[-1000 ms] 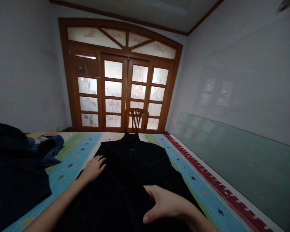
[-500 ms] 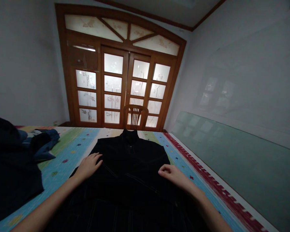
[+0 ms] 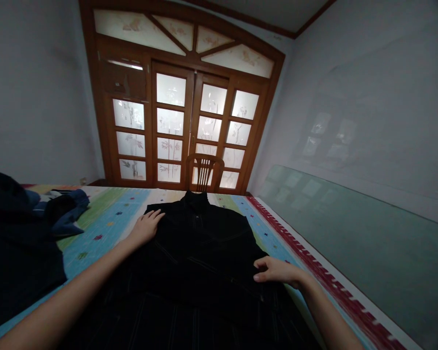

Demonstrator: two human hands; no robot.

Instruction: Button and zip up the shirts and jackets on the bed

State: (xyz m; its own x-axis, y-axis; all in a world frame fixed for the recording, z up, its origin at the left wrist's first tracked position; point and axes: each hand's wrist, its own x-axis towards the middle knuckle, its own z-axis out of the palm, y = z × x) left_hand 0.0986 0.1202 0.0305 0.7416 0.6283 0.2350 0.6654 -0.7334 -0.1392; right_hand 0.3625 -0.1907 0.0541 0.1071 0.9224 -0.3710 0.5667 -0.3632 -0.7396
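Observation:
A black collared long-sleeved shirt lies spread out in front of me, its collar pointing away and light stitching showing on the dark cloth. My left hand rests on its left side near the shoulder, fingers stretched out and lying flat. At the shirt's right edge is my right hand, fingers bent, with a gap between thumb and index finger and no cloth visible in the gap. The lower part of the shirt is very dark, so its folds are hard to make out.
Dark clothes and a bunched blue garment lie at the left. Under everything is a striped, patterned cloth. A wooden chair stands beyond the far edge. A greenish glass panel runs along the right wall.
My left hand has slid up and to the right along the shirt towards the shoulder. My right hand has shifted right and slightly down, its fingers parting from the thumb.

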